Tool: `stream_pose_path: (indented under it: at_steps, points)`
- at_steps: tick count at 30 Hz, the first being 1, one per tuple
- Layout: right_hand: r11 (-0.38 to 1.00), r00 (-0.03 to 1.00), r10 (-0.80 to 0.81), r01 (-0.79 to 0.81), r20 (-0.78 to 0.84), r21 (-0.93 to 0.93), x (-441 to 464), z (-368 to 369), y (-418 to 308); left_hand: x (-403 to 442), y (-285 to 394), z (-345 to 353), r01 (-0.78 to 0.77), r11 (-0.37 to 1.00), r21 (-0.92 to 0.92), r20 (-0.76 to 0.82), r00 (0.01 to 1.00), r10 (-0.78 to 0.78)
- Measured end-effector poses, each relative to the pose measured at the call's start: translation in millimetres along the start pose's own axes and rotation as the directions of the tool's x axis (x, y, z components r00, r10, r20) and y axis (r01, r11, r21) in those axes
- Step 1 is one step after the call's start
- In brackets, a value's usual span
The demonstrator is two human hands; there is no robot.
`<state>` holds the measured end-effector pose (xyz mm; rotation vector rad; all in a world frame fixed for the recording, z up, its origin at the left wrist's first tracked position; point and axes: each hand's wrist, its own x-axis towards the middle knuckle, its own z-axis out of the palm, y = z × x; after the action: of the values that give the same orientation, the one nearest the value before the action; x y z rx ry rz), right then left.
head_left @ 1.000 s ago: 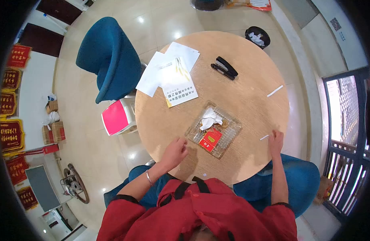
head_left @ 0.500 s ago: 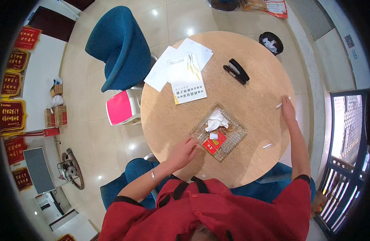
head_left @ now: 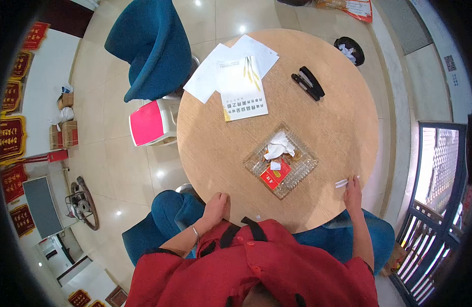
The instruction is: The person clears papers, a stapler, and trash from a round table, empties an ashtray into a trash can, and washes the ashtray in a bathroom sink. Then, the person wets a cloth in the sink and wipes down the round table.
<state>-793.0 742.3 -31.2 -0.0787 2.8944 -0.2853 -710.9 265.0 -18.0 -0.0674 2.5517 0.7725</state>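
My right hand (head_left: 352, 193) is at the right side of the round table, its fingers closed around a thin white stick (head_left: 358, 177) whose end shows past the fingertips. Just left of those fingertips, a second small white stick (head_left: 340, 184) lies on the wood. My left hand (head_left: 217, 207) rests curled in a loose fist on the near left table edge, with nothing visible in it. Between the hands and farther in stands a square clear glass tray (head_left: 302, 176). It contains crumpled white tissue (head_left: 279, 145), a red packet (head_left: 275, 177) and a small white piece (head_left: 275, 166).
On the round table (head_left: 210, 153) also lie a printed booklet (head_left: 241, 92) over white sheets (head_left: 202, 77), and a black stapler (head_left: 308, 83). Blue chairs (head_left: 159, 56) stand around it. A pink-lidded bin (head_left: 147, 123) is at the left, a black waste basket (head_left: 349, 51) at the far right.
My right hand has moved down along the table's right side to the lying white stick. My left hand has withdrawn from the glass tray to the near left table edge.
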Motion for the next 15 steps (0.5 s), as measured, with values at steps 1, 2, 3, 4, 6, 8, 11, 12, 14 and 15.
stream_pose_path:
  at_steps: [1, 2, 3, 4, 6, 8, 11, 12, 14, 15]
  points:
    - [1.0, 1.0, -0.001, 0.001, 0.004, -0.002, -3.3, -3.6, -3.1, 0.3, -2.2, 0.1, -0.037, 0.999, -0.011, 0.02, 0.999, 0.037]
    - [0.998, 0.996, 0.029, -0.033, 0.087, 0.046, -4.5, -19.7, -16.9, -1.3, -3.8, 1.7, -0.073, 0.997, -0.023, 0.041, 0.996, 0.074]
    - [0.993, 0.985, 0.053, -0.069, 0.166, 0.093, -4.5, -28.7, -24.5, -2.2, -4.8, 3.3, -0.072, 0.997, -0.024, 0.042, 0.996, 0.073]
    - [0.993, 0.985, 0.052, -0.068, 0.165, 0.093, -4.6, -26.6, -22.9, -2.4, -5.7, 4.6, -0.097, 0.995, 0.013, 0.038, 0.995, 0.096]
    - [0.991, 0.994, 0.019, -0.033, 0.111, 0.126, -4.8, -17.0, -12.9, -3.6, -5.7, 6.9, -0.124, 0.991, 0.051, 0.034, 0.992, 0.122]
    - [0.993, 0.993, -0.007, -0.007, 0.122, 0.118, -1.0, -4.6, -4.0, -6.7, -6.0, 8.0, -0.17, 0.981, 0.09, 0.021, 0.985, 0.169]
    - [0.992, 0.992, -0.03, 0.014, 0.125, 0.128, -0.4, 12.2, -2.5, -9.6, -6.5, 6.7, -0.175, 0.977, 0.12, 0.076, 0.983, 0.166]
    - [0.989, 0.993, -0.027, 0.01, 0.112, 0.149, 1.4, 14.8, -4.6, -8.8, -7.5, 6.1, -0.175, 0.977, 0.12, 0.071, 0.983, 0.167]
    - [0.98, 0.988, 0.004, -0.034, 0.151, 0.197, 3.1, 16.4, -9.4, -9.7, -9.4, 6.6, -0.186, 0.97, 0.156, 0.128, 0.978, 0.167]
    - [0.966, 0.981, 0.035, -0.082, 0.192, 0.244, 4.1, 16.4, -12.4, -9.9, -10.5, 7.6, -0.186, 0.971, 0.153, 0.123, 0.978, 0.168]
